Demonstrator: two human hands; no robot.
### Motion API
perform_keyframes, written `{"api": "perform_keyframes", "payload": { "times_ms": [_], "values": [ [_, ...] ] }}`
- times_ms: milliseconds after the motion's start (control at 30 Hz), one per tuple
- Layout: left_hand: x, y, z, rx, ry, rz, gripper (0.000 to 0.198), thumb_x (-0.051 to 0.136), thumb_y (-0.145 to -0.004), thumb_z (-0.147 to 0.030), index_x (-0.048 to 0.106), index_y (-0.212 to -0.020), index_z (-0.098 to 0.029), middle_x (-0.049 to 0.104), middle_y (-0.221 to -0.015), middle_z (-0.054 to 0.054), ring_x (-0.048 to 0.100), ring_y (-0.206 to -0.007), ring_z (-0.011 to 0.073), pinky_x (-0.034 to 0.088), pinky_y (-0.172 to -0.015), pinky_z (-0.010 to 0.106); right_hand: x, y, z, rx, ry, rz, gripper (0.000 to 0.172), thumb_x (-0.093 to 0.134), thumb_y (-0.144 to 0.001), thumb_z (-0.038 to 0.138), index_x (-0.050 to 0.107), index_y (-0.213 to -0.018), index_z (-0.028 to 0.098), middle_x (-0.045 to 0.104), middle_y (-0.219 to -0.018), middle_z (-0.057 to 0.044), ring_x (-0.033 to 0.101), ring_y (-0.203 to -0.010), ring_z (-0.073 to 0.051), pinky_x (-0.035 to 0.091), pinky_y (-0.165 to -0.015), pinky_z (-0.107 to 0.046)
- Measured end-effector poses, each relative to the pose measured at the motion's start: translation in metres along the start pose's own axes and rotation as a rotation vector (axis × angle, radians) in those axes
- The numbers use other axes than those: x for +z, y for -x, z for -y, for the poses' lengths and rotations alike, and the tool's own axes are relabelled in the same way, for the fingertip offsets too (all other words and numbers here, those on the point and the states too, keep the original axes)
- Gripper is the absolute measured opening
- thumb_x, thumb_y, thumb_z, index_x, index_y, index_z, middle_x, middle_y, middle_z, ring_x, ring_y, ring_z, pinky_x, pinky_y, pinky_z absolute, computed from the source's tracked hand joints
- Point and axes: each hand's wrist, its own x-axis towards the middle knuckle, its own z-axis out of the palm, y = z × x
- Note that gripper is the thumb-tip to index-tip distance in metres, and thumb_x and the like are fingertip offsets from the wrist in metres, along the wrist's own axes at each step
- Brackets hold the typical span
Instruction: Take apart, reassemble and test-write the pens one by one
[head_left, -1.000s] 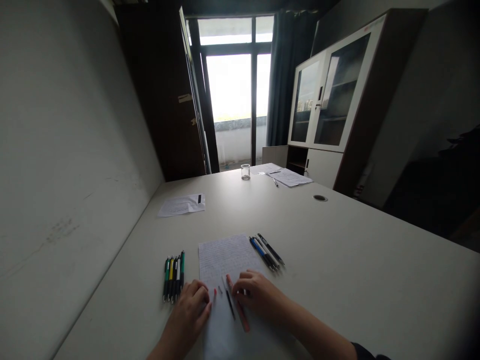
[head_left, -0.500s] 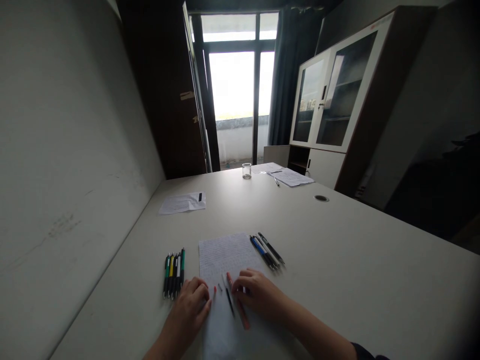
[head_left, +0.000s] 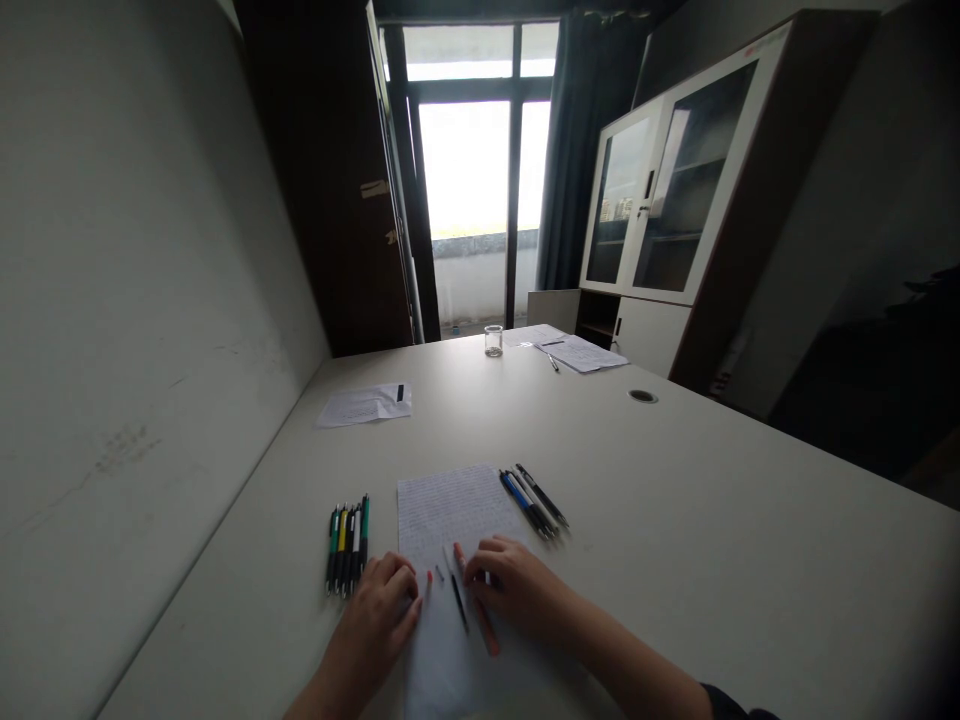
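Note:
My left hand [head_left: 380, 608] rests at the left edge of a lined paper sheet [head_left: 442, 505], fingers loosely curled, thumb apart from them, nothing visible in it. Beside its fingertips lies a small red pen part [head_left: 430, 577], with a tiny spring [head_left: 440, 573] just right of it. A thin ink refill [head_left: 458, 604] with a dark lower half lies slanted on the paper. My right hand [head_left: 514, 580] is closed, its thumb and fingertips on a red pen barrel [head_left: 487, 635] lying slanted on the sheet. Those fingers cover the barrel's middle.
Several click pens [head_left: 347, 548] lie in a row left of the paper; another group of pens [head_left: 534, 503] lies to its right. Farther off are a bagged paper [head_left: 365, 405], a glass beaker [head_left: 493, 341], more papers [head_left: 581, 353] and a round cable hole [head_left: 643, 397]. A wall borders the left.

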Motion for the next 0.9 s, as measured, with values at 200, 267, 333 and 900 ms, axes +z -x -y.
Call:
{"api": "perform_keyframes", "payload": {
  "times_ms": [200, 267, 333, 900],
  "values": [
    [-0.0004, -0.0009, -0.0007, 0.007, 0.001, 0.007, 0.011, 0.053, -0.086, -0.011, 0.056, -0.086, -0.021, 0.059, -0.103, 0.006, 0.055, -0.097, 0.0227, 0.045, -0.088, 0.037, -0.0010, 0.0004, 0.0019, 0.002, -0.008, 0.002, 0.014, 0.065, -0.083, 0.015, 0.074, -0.089, 0.023, 0.069, -0.086, -0.001, 0.060, -0.085, -0.017, 0.043, -0.079, -0.025],
    [-0.0003, -0.0010, -0.0006, 0.004, 0.005, 0.008, 0.011, 0.052, -0.086, -0.011, 0.056, -0.086, -0.021, 0.059, -0.102, 0.006, 0.055, -0.096, 0.0226, 0.045, -0.087, 0.037, -0.0015, 0.0006, 0.0024, 0.002, -0.002, 0.003, 0.015, 0.065, -0.083, 0.015, 0.074, -0.090, 0.023, 0.069, -0.086, -0.001, 0.060, -0.085, -0.017, 0.043, -0.079, -0.025],
    [-0.0001, -0.0010, -0.0003, 0.003, 0.008, 0.013, 0.011, 0.052, -0.086, -0.011, 0.055, -0.085, -0.021, 0.059, -0.102, 0.006, 0.055, -0.095, 0.0226, 0.045, -0.086, 0.037, -0.0016, 0.0006, 0.0025, 0.005, 0.007, 0.009, 0.015, 0.064, -0.083, 0.015, 0.074, -0.090, 0.023, 0.069, -0.086, -0.001, 0.060, -0.085, -0.017, 0.042, -0.079, -0.025],
    [-0.0011, -0.0005, -0.0015, 0.018, 0.006, -0.009, 0.012, 0.053, -0.086, -0.011, 0.058, -0.086, -0.021, 0.059, -0.101, 0.005, 0.056, -0.095, 0.0224, 0.046, -0.087, 0.036, -0.0007, 0.0044, 0.0033, 0.010, 0.101, 0.096, 0.011, 0.062, -0.080, 0.017, 0.068, -0.088, 0.022, 0.071, -0.081, -0.002, 0.057, -0.086, -0.020, 0.037, -0.083, -0.029]
  ]
}}
